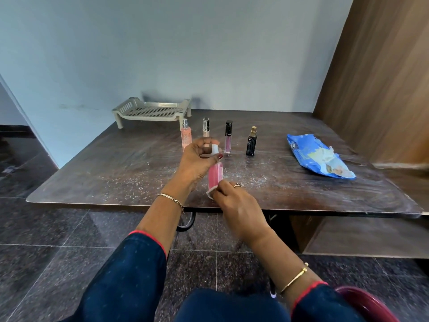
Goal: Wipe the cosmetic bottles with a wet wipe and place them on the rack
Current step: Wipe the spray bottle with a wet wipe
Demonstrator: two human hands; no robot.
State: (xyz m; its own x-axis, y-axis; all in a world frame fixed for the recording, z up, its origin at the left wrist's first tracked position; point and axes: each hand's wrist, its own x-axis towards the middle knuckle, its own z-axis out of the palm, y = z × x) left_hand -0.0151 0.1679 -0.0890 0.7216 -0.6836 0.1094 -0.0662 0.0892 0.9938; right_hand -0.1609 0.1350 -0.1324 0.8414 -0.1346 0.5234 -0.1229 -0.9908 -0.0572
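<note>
Head view: the left hand [197, 162] pinches the white cap of a pink bottle [216, 174] between thumb and fingertips and appears to hold it lifted off the desk [104, 173], tilted with its base toward the person. Gripping it by the cap leaves the coloured body bare. That seems to be the reason for the grip, since the right hand [234, 203], fingers curled, pinches a small white wet wipe [210, 193] against the lower end of the bottle. From there the wipe could run up the body while the other hand steadies or turns it. The step in hand is judged to be the wiping of this bottle. Four more bottles stand upright in a row on the desk beyond the hands: a peach spray bottle [186, 135], a slim clear bottle [206, 127], a purple gloss tube [228, 139] and a dark bottle [251, 142]. They are spaced apart, so each can be picked up without knocking its neighbour. The beige rack [153, 111] sits behind them against the wall, within reach, with no bottle on it yet, so most of the task is judged to be ahead. A blue wipe pack [318, 156] lies to the right, well apart from the bottles, and its flap looks open.
</note>
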